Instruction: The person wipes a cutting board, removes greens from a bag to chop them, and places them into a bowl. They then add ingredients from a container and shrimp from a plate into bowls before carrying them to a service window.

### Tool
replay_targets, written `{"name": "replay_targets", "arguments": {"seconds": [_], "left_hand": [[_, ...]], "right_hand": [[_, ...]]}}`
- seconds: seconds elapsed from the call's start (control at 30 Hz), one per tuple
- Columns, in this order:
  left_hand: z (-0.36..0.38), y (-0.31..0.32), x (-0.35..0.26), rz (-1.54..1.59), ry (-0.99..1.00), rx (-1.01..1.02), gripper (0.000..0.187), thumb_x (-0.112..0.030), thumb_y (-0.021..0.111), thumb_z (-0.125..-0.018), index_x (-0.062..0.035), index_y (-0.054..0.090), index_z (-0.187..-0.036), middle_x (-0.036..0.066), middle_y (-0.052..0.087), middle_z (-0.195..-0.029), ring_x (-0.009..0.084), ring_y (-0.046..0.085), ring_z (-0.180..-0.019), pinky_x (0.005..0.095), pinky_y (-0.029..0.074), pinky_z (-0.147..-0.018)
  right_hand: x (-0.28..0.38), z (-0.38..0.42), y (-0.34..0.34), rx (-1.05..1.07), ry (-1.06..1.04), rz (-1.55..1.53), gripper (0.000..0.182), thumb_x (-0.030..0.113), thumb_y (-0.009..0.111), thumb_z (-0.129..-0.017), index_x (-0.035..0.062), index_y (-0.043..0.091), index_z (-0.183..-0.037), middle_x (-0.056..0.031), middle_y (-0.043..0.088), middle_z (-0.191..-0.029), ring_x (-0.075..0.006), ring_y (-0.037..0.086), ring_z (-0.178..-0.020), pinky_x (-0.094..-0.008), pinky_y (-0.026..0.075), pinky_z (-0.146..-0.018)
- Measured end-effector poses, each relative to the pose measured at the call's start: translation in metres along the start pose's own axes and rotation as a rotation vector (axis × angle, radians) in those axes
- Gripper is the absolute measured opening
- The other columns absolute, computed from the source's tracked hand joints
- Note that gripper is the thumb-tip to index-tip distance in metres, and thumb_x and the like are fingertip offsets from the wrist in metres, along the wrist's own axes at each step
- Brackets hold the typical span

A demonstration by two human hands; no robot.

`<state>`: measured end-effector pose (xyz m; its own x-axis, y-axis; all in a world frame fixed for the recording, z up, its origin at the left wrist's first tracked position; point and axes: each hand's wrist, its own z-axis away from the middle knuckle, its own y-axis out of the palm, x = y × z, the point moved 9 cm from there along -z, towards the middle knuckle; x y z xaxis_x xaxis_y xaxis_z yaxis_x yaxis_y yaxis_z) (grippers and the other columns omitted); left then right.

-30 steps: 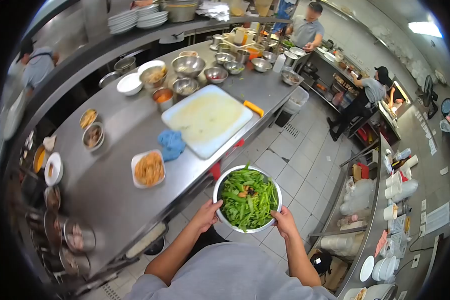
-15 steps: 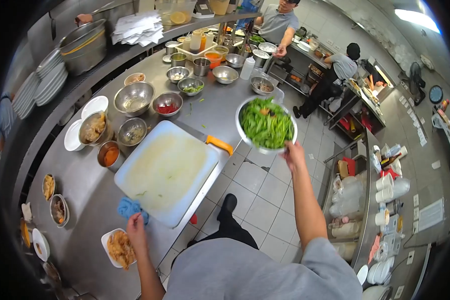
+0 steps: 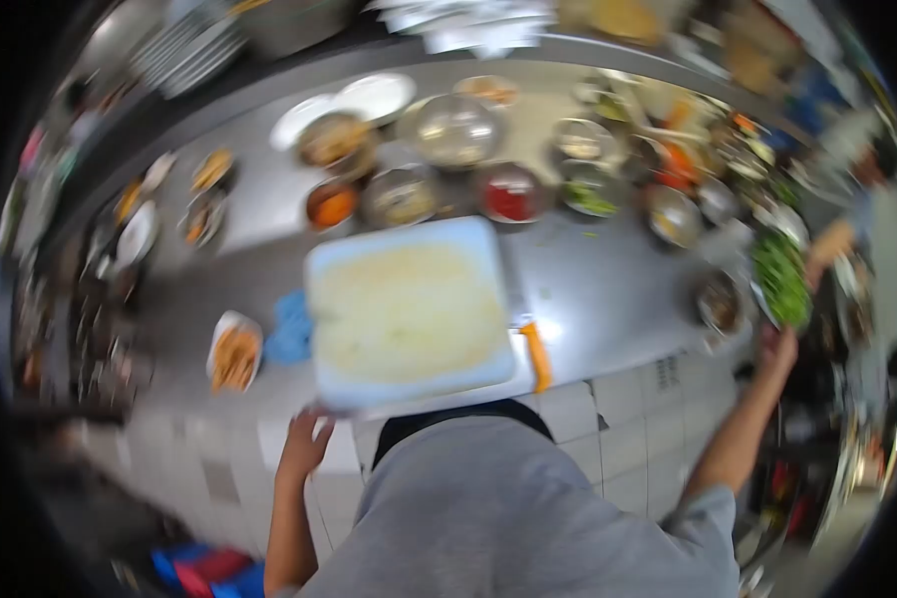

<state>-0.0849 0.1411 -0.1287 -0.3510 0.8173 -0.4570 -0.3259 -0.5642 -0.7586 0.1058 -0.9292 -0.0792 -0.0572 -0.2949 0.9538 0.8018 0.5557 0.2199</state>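
Note:
My right hand (image 3: 779, 345) grips the lower rim of a bowl of green leaves (image 3: 782, 277), stretched out at the far right. Another person's hand (image 3: 829, 244) is at the bowl's far side; whether it touches the rim is blurred. My left hand (image 3: 308, 439) is empty, fingers apart, just below the front left corner of the cutting board (image 3: 409, 309). A blue cloth (image 3: 290, 329) lies against the board's left side. To the right of the board rests a knife with an orange handle (image 3: 536, 357).
Behind the board stand metal bowls, one with red pieces (image 3: 509, 193) and one with orange sauce (image 3: 331, 204). A white dish of fried food (image 3: 235, 352) sits left of the cloth. Near the right end is a small metal bowl (image 3: 720, 302). A shelf (image 3: 319, 62) runs along the back.
The view has turned, so the board now lies level. The leaf bowl is farther out, near the other person's hand. My left hand has come away from the blue cloth.

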Motion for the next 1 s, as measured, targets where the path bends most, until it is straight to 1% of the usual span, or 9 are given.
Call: {"name": "replay_targets", "arguments": {"seconds": [0.13,0.23,0.33,0.43,0.53,0.6,0.7,0.83,1.0], "left_hand": [[-0.004,-0.042,-0.011,0.113,-0.165,-0.421,0.060,-0.038,0.063,-0.093,0.0014,0.050,-0.135,0.035,0.042,-0.141,0.0458,0.038,-0.136,0.0447,0.037,-0.109],[-0.049,-0.062,0.007,0.209,-0.214,-0.665,0.071,-0.042,0.065,-0.090,0.0005,0.043,-0.142,0.036,0.037,-0.144,0.0464,0.034,-0.138,0.0447,0.036,-0.109],[-0.104,-0.084,0.011,0.139,-0.135,-0.853,0.069,-0.037,0.066,-0.087,-0.0009,0.043,-0.141,0.034,0.046,-0.138,0.0469,0.040,-0.133,0.0461,0.039,-0.106],[-0.148,-0.076,0.039,-0.012,-0.245,-0.635,0.064,-0.027,0.065,-0.083,-0.0012,0.046,-0.139,0.030,0.055,-0.128,0.0458,0.049,-0.123,0.0495,0.042,-0.100],[-0.142,-0.097,0.044,0.363,-0.228,-0.814,0.058,-0.018,0.063,-0.079,-0.0042,0.053,-0.133,0.023,0.061,-0.120,0.0422,0.054,-0.113,0.0488,0.045,-0.094],[-0.122,-0.119,-0.026,0.217,0.071,-0.805,0.051,-0.015,0.063,-0.076,-0.0081,0.059,-0.127,0.019,0.061,-0.119,0.0394,0.055,-0.112,0.0447,0.048,-0.092],[-0.149,-0.093,-0.075,-0.009,0.236,-0.650,0.044,-0.011,0.061,-0.076,-0.0099,0.063,-0.120,0.017,0.060,-0.118,0.0385,0.055,-0.110,0.0430,0.048,-0.093],[-0.152,-0.064,-0.095,-0.092,0.139,-0.550,0.044,-0.007,0.061,-0.075,-0.0078,0.062,-0.119,0.018,0.058,-0.118,0.0390,0.055,-0.109,0.0452,0.046,-0.096],[-0.028,0.059,-0.124,0.065,0.643,0.270,0.046,-0.005,0.066,-0.069,-0.0047,0.061,-0.116,0.017,0.060,-0.114,0.0356,0.057,-0.108,0.0431,0.047,-0.092]], "right_hand": [[-0.007,-0.127,-0.027,0.172,0.048,-0.021,0.045,0.033,0.061,-0.097,0.0058,0.054,-0.132,-0.0083,0.061,-0.125,-0.0230,0.059,-0.115,-0.0336,0.052,-0.097],[0.023,-0.096,0.017,-0.014,0.048,-0.062,0.056,0.039,0.058,-0.098,0.0001,0.048,-0.136,-0.0146,0.056,-0.132,-0.0256,0.056,-0.122,-0.0340,0.048,-0.103],[0.028,-0.058,0.054,0.149,0.121,-0.020,0.064,0.045,0.059,-0.096,-0.0044,0.046,-0.135,-0.0170,0.050,-0.139,-0.0261,0.051,-0.127,-0.0345,0.046,-0.104],[-0.002,0.025,0.105,0.467,0.104,0.131,0.042,0.041,0.064,-0.094,0.0049,0.058,-0.116,-0.0089,0.067,-0.116,-0.0147,0.065,-0.093,-0.0271,0.056,-0.076],[-0.025,0.197,0.159,0.438,0.093,0.249,0.030,0.035,0.062,-0.096,0.0108,0.061,-0.114,-0.0050,0.070,-0.105,-0.0107,0.064,-0.078,-0.0241,0.052,-0.065],[-0.052,0.243,0.151,0.444,0.134,0.314,0.025,0.030,0.060,-0.098,0.0122,0.060,-0.114,-0.0049,0.070,-0.103,-0.0104,0.064,-0.075,-0.0247,0.052,-0.064],[-0.093,0.286,0.148,0.517,0.234,0.350,0.020,0.026,0.060,-0.098,0.0124,0.059,-0.114,-0.0055,0.069,-0.102,-0.0110,0.064,-0.075,-0.0256,0.052,-0.064],[-0.129,0.344,0.170,0.652,0.345,0.423,0.022,0.023,0.061,-0.097,0.0102,0.057,-0.114,-0.0094,0.068,-0.102,-0.0123,0.064,-0.074,-0.0253,0.052,-0.064],[-0.154,0.410,0.203,0.943,0.329,0.509,0.019,0.020,0.060,-0.097,0.0086,0.058,-0.112,-0.0085,0.068,-0.102,-0.0136,0.064,-0.076,-0.0277,0.052,-0.067]]}}
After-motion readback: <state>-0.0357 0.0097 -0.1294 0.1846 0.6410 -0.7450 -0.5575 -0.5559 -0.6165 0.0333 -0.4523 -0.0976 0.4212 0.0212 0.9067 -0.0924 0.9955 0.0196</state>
